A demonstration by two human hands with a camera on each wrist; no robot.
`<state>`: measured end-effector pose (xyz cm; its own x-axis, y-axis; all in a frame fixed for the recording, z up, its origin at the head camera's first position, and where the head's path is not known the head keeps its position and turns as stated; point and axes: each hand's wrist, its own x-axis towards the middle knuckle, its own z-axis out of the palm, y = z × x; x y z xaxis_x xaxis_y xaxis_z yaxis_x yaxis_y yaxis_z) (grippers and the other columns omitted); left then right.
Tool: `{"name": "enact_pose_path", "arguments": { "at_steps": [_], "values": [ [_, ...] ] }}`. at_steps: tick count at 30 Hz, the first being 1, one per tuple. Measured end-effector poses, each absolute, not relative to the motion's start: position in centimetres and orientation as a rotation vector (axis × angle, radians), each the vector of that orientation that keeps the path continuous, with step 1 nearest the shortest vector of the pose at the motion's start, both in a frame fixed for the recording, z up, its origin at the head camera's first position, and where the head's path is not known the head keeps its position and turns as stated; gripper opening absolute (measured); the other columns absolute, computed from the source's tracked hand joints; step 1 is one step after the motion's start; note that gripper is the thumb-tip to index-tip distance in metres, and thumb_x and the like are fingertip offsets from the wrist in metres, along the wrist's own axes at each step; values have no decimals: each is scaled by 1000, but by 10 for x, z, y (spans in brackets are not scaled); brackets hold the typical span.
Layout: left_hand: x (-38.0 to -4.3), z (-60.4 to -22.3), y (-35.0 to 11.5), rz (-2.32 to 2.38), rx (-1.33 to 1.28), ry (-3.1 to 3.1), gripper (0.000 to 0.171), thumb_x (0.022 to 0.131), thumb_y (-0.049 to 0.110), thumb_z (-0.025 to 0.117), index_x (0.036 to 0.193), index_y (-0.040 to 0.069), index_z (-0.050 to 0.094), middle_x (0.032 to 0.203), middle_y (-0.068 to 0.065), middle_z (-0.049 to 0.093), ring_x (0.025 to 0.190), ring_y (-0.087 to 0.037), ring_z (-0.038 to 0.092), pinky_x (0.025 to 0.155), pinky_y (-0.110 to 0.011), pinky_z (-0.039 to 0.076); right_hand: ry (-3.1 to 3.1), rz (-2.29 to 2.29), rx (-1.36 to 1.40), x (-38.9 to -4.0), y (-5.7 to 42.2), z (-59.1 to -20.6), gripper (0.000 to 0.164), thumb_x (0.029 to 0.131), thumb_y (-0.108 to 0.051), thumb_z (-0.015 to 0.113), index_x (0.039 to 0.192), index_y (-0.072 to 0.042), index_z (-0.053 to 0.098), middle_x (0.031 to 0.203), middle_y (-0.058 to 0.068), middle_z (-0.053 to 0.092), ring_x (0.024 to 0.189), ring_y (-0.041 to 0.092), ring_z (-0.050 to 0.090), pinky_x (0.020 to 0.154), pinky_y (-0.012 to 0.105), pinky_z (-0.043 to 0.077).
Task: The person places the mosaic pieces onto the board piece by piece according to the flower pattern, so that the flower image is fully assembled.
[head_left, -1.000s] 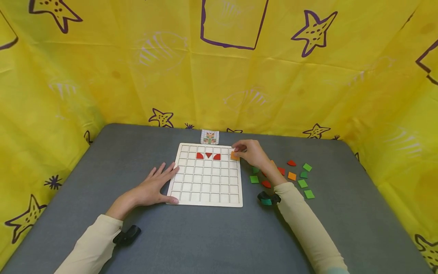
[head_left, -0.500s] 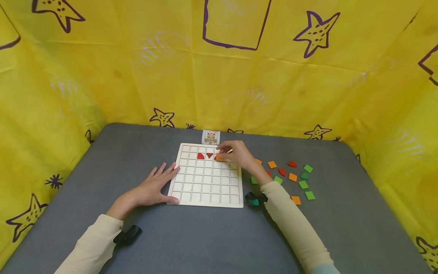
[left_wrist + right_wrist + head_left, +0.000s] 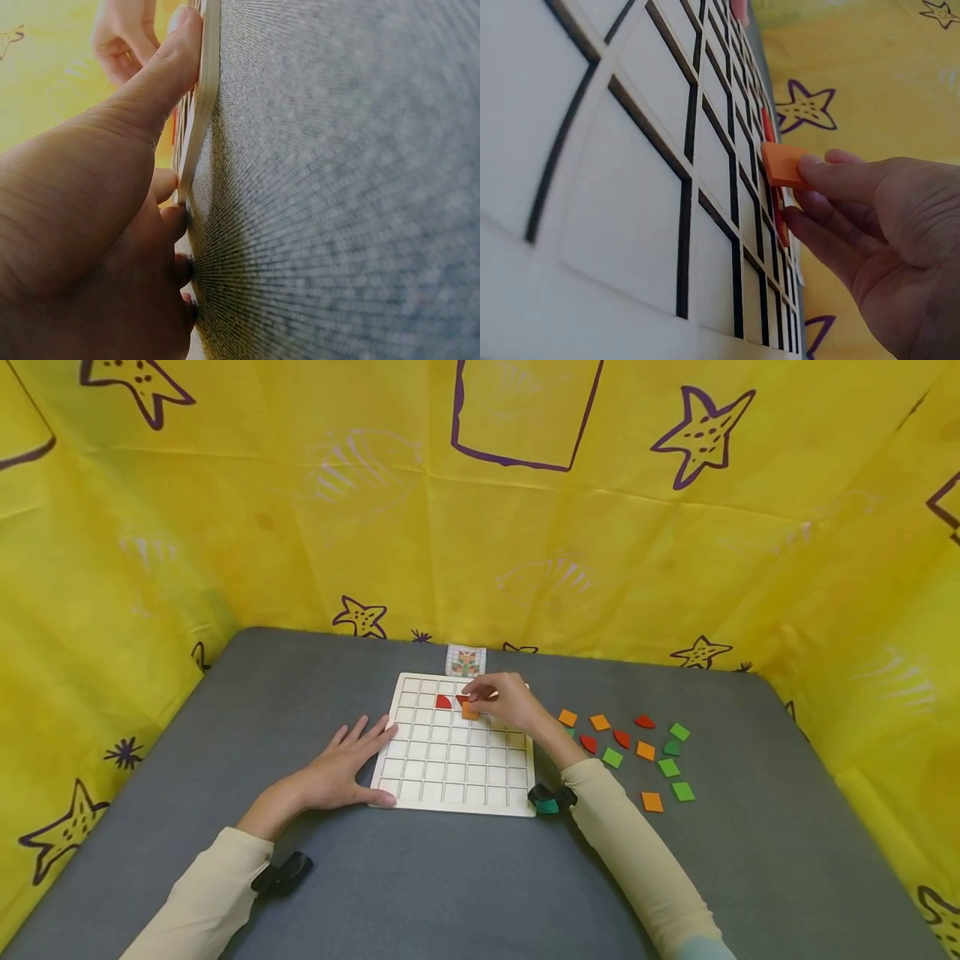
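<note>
A pale wooden grid board (image 3: 433,770) lies flat on the grey table. My left hand (image 3: 337,774) rests at its left edge with fingers spread, the thumb (image 3: 176,56) lying on the near corner. Between thumb and fingers, my right hand (image 3: 512,702) pinches an orange square tile (image 3: 470,711). In the right wrist view, this orange tile (image 3: 782,166) stands tilted close over the grid cells. A red quarter-circle piece (image 3: 443,702) sits in a cell of the upper part, with a red triangle (image 3: 461,699) partly covered by the right fingers. Another red piece is hidden behind that hand.
Loose tiles lie right of the board: several orange squares (image 3: 646,750), several red rounded pieces (image 3: 622,739) and green tiles (image 3: 669,767). Just behind the board is a small printed pattern card (image 3: 466,661). A yellow patterned cloth (image 3: 300,535) rises beyond the table's far edge (image 3: 352,636).
My right hand has moved left across the board from its right edge, carrying the orange square tile to near the red triangle. The left hand stays on the board's edge.
</note>
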<state>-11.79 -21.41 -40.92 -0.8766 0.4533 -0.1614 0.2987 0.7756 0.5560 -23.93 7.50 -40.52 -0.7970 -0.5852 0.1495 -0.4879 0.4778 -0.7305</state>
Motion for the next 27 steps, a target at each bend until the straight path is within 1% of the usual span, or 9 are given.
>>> {"name": "enact_pose_path", "arguments": {
  "at_steps": [5,16,22,27],
  "values": [
    [-117,-408,-214,776,579,2680,109,75,55,78,155,5,24,162,-20,13,146,-48,0,114,-63,-2,2594,-1200,-938,-238,76,-406,21,86,-6,74,107,-3,73,91,4,71,86,16,68,76,27,55],
    [-118,-408,-214,758,574,2683,109,75,56,77,155,6,23,162,-20,13,146,-48,0,114,-63,-1,2627,-1170,-932,-235,79,-404,22,86,-6,75,108,-3,74,89,3,71,86,17,68,76,29,55],
    [-118,-408,-213,755,569,2680,109,75,56,77,155,5,23,162,-20,12,146,-48,0,114,-63,-2,2584,-1211,-931,-234,74,-406,20,87,-6,73,107,-3,74,90,2,71,84,14,66,76,26,54],
    [-118,-409,-213,754,581,2684,109,75,56,77,155,5,24,162,-21,13,146,-48,1,114,-63,-1,2587,-1234,-971,-232,70,-408,17,87,-3,73,104,-1,74,90,4,71,83,14,64,77,25,54]
  ]
}}
